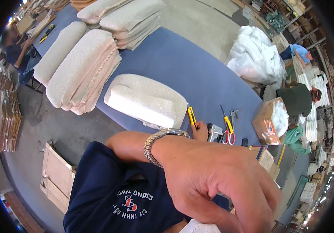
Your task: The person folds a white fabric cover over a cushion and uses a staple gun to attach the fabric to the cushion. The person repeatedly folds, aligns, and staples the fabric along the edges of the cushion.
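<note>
My left hand (221,178), with a metal-banded watch on its wrist, fills the near foreground. Its fingers curl downward, and their tips are hidden near the lower edge beside some white material (200,227). Farther off at the table, my right hand (200,132) shows only in part behind the left wrist. Its fingers close about the near end of a yellow utility knife (191,115). Left of the knife lies a cream textured cushion cover (141,91) with a bright white strip along its near side. A metal staple gun (214,133) and red-handled scissors (228,136) lie right of this hand.
Stacks of cream padded pieces (83,70) stand on the blue table (167,50) at the left. A yellow-handled tool (228,123) lies by the scissors. At the right are an open cardboard box (266,120) and bagged white stuffing (254,54). Other people (21,54) are nearby.
</note>
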Available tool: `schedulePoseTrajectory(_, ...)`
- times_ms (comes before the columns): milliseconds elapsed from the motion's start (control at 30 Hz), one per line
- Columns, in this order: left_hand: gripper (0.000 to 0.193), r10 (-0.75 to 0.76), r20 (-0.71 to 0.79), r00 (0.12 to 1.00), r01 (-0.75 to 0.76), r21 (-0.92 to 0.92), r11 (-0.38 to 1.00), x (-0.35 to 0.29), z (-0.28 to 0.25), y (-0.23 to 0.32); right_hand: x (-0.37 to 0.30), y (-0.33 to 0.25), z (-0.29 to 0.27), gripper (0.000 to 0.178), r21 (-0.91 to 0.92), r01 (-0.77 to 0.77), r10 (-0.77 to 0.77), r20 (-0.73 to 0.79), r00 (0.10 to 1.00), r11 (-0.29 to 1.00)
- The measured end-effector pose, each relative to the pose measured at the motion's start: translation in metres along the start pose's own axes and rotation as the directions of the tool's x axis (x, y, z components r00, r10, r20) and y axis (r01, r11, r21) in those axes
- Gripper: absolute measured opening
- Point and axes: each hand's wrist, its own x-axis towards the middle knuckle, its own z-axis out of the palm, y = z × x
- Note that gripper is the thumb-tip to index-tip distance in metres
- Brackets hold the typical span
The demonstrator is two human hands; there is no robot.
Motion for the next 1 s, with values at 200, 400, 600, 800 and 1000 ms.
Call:
schedulePoseTrajectory(200,0.027,-0.056,0.046,0.997,0.061,-0.118,0.991,0.006,0.005,0.005,0.003,0.005,0.02,0.055,0.049,-0.143,0.144,-0.019,0.989,0.988)
schedulePoseTrajectory(400,0.03,-0.042,-0.05,0.998,0.05,0.178,0.983,-0.009,0.009,0.045,-0.015,0.05,-0.009,0.044,0.823,-0.183,0.373,-0.037,0.927,0.538)
schedulePoseTrajectory(600,0.018,0.269,0.129,0.954,-0.296,0.293,0.909,-0.01,0.009,0.04,-0.046,0.172,-0.078,0.047,0.684,-0.273,0.57,-0.25,0.783,0.676)
schedulePoseTrajectory(800,0.023,0.189,0.388,0.902,-0.365,0.453,0.813,0.012,0.006,0.075,-0.081,0.15,-0.091,0.034,0.215,-0.228,0.312,-0.61,0.728,0.95)
schedulePoseTrajectory(1000,0.016,-0.07,-0.02,0.997,0.071,0.509,0.858,-0.019,0.026,0.089,-0.115,0.035,-0.012,0.023,0.453,-0.127,0.243,-0.208,0.948,0.882)
